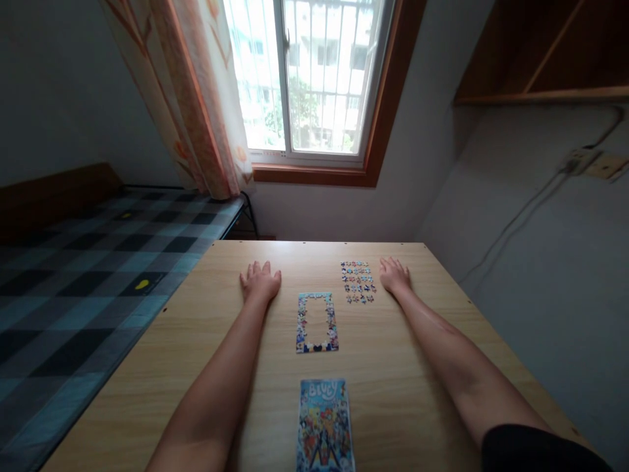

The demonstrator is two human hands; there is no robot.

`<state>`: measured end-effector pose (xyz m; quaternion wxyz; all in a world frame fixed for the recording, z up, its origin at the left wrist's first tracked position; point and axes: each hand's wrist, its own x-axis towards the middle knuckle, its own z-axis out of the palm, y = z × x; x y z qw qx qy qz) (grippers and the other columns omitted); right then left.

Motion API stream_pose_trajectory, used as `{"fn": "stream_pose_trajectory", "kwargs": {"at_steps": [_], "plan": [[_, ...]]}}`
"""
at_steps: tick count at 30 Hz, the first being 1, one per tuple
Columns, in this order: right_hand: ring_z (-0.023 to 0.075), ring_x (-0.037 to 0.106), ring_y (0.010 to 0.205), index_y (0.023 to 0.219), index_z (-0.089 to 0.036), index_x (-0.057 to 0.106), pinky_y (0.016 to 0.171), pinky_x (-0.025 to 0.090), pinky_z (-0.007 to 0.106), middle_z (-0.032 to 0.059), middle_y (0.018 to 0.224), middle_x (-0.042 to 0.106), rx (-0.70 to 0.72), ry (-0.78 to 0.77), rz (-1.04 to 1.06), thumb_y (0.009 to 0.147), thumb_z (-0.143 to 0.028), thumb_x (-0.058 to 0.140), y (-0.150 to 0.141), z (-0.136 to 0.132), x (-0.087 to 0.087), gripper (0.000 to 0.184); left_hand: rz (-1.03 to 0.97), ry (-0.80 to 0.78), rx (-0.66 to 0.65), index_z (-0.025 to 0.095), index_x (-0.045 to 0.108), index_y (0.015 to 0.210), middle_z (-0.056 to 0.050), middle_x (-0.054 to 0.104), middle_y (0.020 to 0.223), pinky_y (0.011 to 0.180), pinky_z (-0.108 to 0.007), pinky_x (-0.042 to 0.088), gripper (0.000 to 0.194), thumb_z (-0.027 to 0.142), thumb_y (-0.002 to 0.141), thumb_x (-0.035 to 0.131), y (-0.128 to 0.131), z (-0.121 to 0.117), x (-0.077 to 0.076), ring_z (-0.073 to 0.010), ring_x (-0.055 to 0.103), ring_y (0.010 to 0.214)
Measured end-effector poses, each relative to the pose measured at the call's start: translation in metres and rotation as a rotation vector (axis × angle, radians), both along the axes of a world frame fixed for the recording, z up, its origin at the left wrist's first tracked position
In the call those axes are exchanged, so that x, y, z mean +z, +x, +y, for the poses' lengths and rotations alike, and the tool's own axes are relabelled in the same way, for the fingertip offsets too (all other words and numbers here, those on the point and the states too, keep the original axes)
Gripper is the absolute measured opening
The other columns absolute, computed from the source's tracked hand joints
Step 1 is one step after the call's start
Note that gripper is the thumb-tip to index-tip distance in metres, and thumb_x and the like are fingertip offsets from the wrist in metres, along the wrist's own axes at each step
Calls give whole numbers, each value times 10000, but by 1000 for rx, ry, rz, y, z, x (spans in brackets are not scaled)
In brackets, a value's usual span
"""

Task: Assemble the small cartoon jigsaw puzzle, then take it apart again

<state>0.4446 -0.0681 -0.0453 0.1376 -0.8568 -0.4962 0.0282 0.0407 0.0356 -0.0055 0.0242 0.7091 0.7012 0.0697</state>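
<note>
My left hand (260,282) lies flat on the wooden table with its fingers spread, holding nothing. To its right is a jigsaw puzzle border (301,321), a joined rectangular frame of pieces around a bare middle. My right hand (394,275) rests on the table at the right, fingers stretched out, with nothing in it. Just left of that hand, loose puzzle pieces (358,279) lie in several rows, apart from my fingers. Nearer to me is a colourful picture box or sheet (324,423) marked "Bluey", cut off by the bottom edge of the view.
The wooden table (383,393) reaches toward a wall with a barred window (324,85). A bed with a checked cover (98,262) stands left, beside a patterned curtain (196,98). A cable (515,213) hangs from a socket on the right wall, below a wooden shelf (540,98).
</note>
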Motion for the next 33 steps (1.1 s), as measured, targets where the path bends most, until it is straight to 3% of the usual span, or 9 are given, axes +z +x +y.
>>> {"fn": "stream_pose_trajectory", "kwargs": {"at_steps": [6,8,15,24,33], "plan": [[199,546,1283,1300,-165,661,1144,344,312,88,1385,634,113,156,-22,982,-267,389,-2,-6,6,430,-42,29,-25,193,501,1481,-157,362,1606,1206,-556,193,630,497,943,378,-4,-1,1,-323,286,1495],[194,582,1227,1247,-154,689,1116,370,284,89,1315,677,150,202,-32,967,-245,417,-3,-8,8,400,-58,45,-27,198,526,1458,-155,383,1595,1202,-558,200,606,485,938,404,-6,0,0,-326,303,1486],[207,629,1125,1143,-157,730,1034,432,281,89,1201,725,192,290,-55,943,-210,460,-6,-12,8,340,-61,48,-37,223,544,1439,-134,398,1590,1200,-556,206,571,472,940,422,-7,2,-1,-330,313,1479],[250,607,1113,1069,-138,760,1052,407,339,107,1149,742,183,342,-97,883,-155,507,-3,-9,6,314,-57,46,-51,232,565,1418,-126,418,1578,1195,-549,224,541,458,945,428,-8,1,1,-324,333,1467],[253,601,1105,1044,-145,771,1046,411,337,106,1135,743,142,360,-121,876,-130,490,1,-9,2,328,-86,135,-92,261,658,1296,-106,536,1475,1133,-536,313,473,455,910,466,-12,7,-5,-347,460,1350]]}}
